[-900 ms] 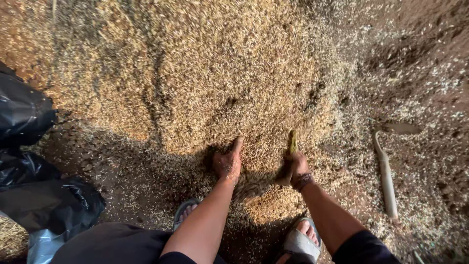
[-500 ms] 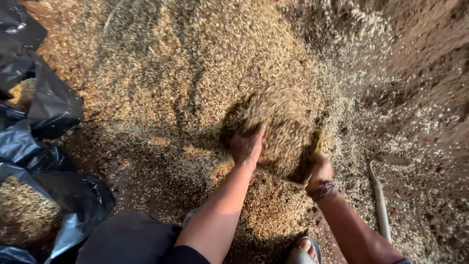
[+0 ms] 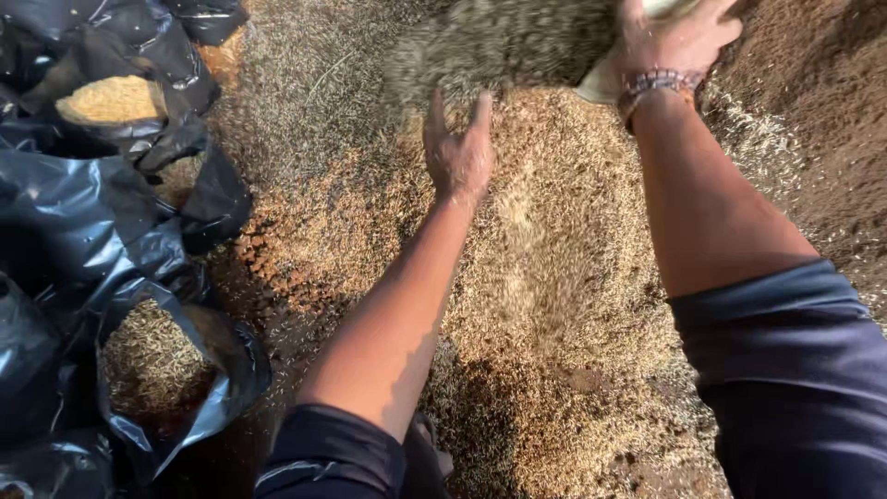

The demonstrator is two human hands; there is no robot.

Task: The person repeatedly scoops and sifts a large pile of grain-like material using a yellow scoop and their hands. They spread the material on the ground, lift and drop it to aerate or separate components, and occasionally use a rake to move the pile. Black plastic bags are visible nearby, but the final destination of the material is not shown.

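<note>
Far to the left of the left hand (image 3: 459,152): crumpled black plastic bags (image 3: 83,231), mouths gaping upward, so as to take loose material from above; one nearest the knee (image 3: 162,365) already part-filled with husky grain, another higher up (image 3: 111,100) showing a tan mound inside. Between bags and left hand: a broad heap of chaff and grain (image 3: 554,277) spread over the floor, golden where lit, darker towards the bags. Left hand raised above the heap, fingers apart and spread, palm turned towards the falling stuff, gripping nothing, placed as if to steady or guide the airborne mass just above its fingertips. That mass, a blurred clump of grain (image 3: 499,42), caught in mid-air up and to the right of the left hand, apparently tossed or tipped. Further right, at the top edge: right hand (image 3: 679,37), beaded band at the wrist, closed around a pale flat object (image 3: 601,85), only partly in view, tilted so that grain spills off towards the left hand; exact kind of object not clear. Beyond the right hand: darker, finer ground (image 3: 832,111) strewn thinly with chaff. Below both forearms: dark blue sleeves, bent low over the heap.
</note>
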